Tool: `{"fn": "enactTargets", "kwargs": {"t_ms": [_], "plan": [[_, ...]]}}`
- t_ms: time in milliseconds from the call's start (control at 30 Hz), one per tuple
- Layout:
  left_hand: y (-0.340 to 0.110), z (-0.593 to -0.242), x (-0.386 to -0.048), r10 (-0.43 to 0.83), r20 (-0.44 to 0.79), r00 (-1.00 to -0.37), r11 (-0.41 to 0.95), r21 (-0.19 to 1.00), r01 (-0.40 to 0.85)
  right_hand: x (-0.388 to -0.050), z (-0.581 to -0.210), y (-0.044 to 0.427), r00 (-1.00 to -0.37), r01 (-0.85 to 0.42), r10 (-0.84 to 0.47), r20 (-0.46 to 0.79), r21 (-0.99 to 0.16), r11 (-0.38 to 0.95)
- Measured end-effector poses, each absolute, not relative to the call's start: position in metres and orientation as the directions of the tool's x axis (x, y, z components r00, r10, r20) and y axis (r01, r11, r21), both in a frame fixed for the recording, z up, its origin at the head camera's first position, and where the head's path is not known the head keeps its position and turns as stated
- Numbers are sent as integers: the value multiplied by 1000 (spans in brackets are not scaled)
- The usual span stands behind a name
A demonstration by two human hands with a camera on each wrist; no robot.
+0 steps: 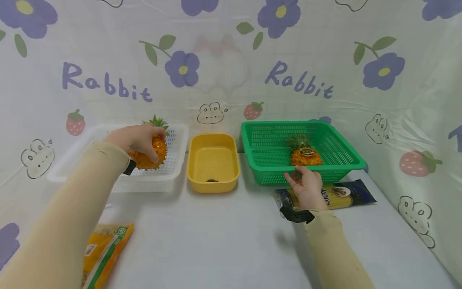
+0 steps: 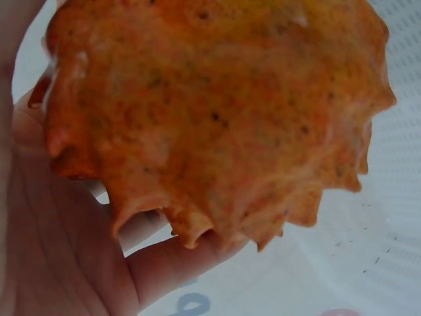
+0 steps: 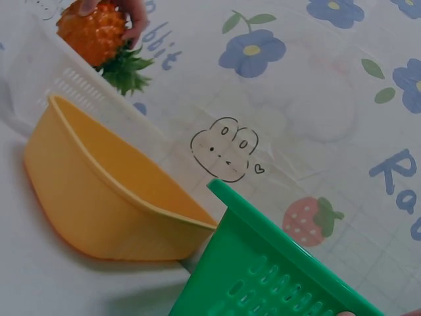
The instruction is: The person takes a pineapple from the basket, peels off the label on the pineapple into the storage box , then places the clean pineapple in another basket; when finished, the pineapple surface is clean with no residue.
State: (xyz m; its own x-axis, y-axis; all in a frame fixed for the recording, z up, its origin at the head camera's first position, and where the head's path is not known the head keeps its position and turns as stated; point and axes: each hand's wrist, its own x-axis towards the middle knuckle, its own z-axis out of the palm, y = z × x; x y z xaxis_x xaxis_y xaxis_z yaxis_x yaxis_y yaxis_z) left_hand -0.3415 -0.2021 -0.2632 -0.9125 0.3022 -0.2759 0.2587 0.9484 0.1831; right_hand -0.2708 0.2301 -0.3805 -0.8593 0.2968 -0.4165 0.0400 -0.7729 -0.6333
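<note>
Pineapple point(image 1: 160, 147) in left hand point(image 1: 136, 138); right hand point(image 1: 309, 188) on green basket edge point(image 1: 270, 169) (tub point(image 1: 216, 187) apart)

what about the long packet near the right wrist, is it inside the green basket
No, the head view shows the long packet lying on the table in front of the green basket.

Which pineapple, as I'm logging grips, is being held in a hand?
The pineapple at the white basket: the left hand grips it. The other pineapple lies in the green basket, with no hand around it.
</note>
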Motion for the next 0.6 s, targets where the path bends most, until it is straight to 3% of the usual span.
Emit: {"fn": "enactTargets", "kwargs": {"t_ms": [167, 600], "plan": [[-201, -275, -346, 276, -331, -903, 953, 217, 212, -269, -380, 231, -863, 48, 288, -416, -634, -772], [-193, -286, -346, 295, -352, -888, 952, 192, 240, -269, -379, 229, -864, 50, 302, -402, -667, -744]]}}
